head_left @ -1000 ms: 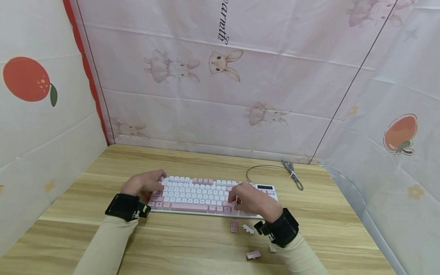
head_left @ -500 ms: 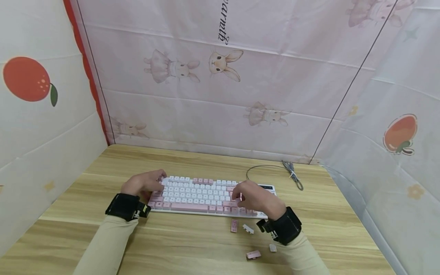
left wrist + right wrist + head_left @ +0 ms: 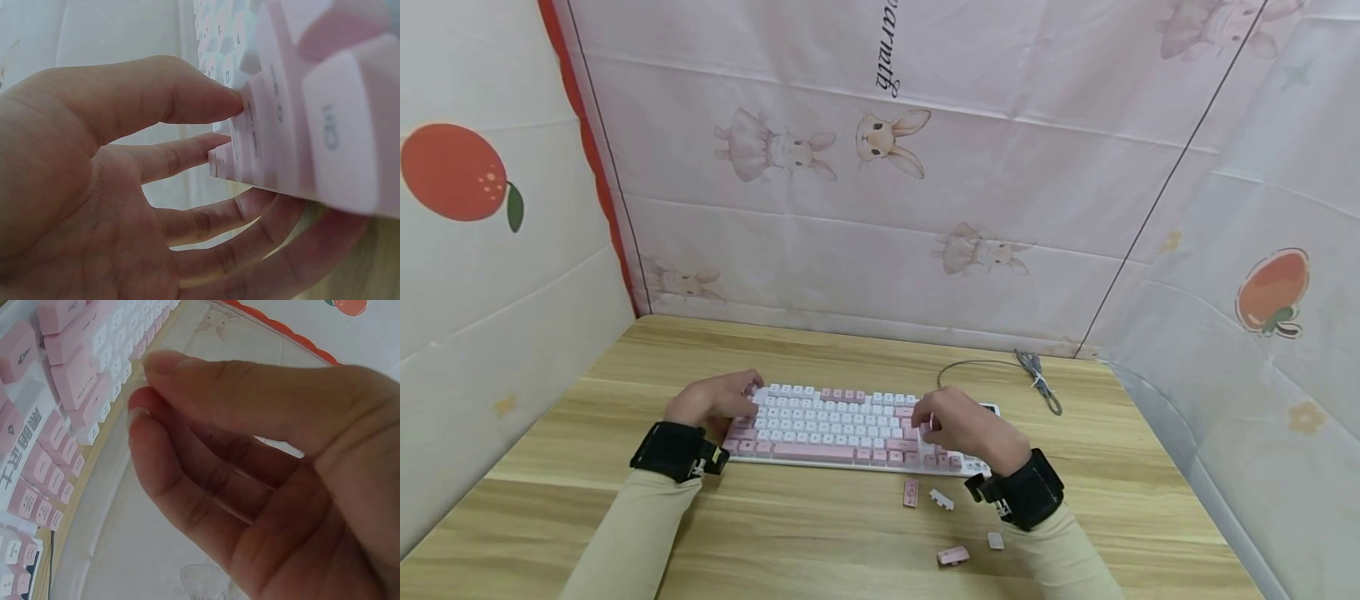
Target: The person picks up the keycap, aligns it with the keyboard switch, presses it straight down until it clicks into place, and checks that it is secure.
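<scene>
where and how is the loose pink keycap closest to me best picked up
Probably pinch the pink keycap across its long sides at mid-length, coming from above: it lies lengthwise roughly left to right on the table, apart from the small white keycap.

The right hand (image 3: 958, 423) is covering part of the keyboard (image 3: 827, 427); some fingertips of the left hand (image 3: 713, 398) are hiding behind its edge; both sleeves (image 3: 632, 529) are running off the head view's bottom.

Looked like smooth, matt plastic on the keyboard (image 3: 827, 429) and loose keycaps (image 3: 952, 556); wood-grained with a faint sheen on the desk (image 3: 805, 533); smooth but creased on the backdrop sheet (image 3: 850, 250); matt cloth on the sleeves (image 3: 625, 542).
</scene>
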